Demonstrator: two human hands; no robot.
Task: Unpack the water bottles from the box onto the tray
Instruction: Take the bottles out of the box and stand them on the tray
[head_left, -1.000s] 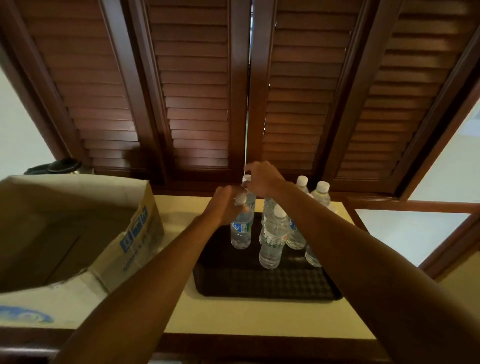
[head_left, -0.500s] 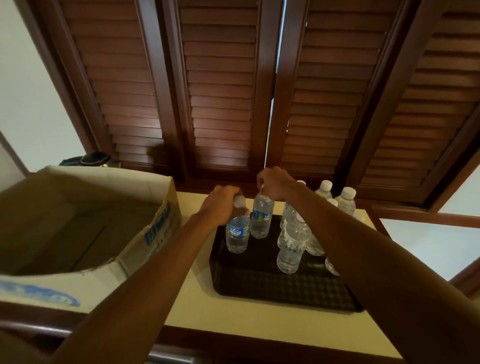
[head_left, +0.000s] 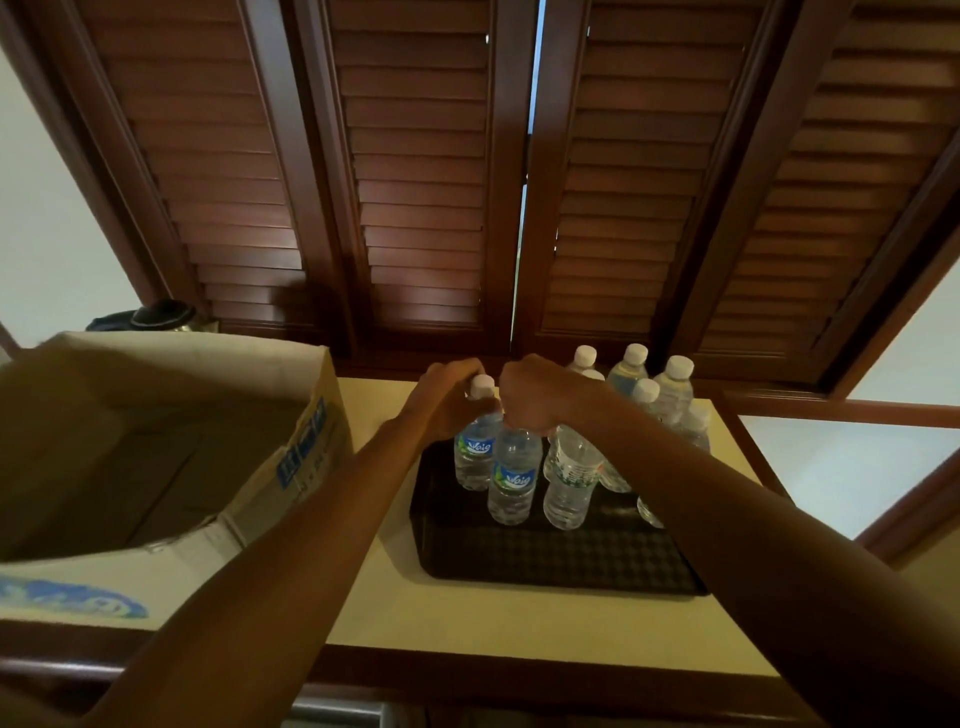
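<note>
Black tray (head_left: 561, 566) on a cream counter (head_left: 467, 618), bearing upright water bottles. Left hand (head_left: 447, 400) closed around the neck of the rear-left bottle (head_left: 474, 457), cap showing above the fingers. Right hand (head_left: 535, 397) closed over the top of the bottle beside it (head_left: 513, 483). Other bottles (head_left: 665, 395) cluster at the tray's right. Open box (head_left: 156, 457) stands left of the tray

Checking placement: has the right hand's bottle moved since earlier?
Yes. The bottle in the right hand came nearer on the tray, from behind the second bottle in the left hand to in front of it.
</note>
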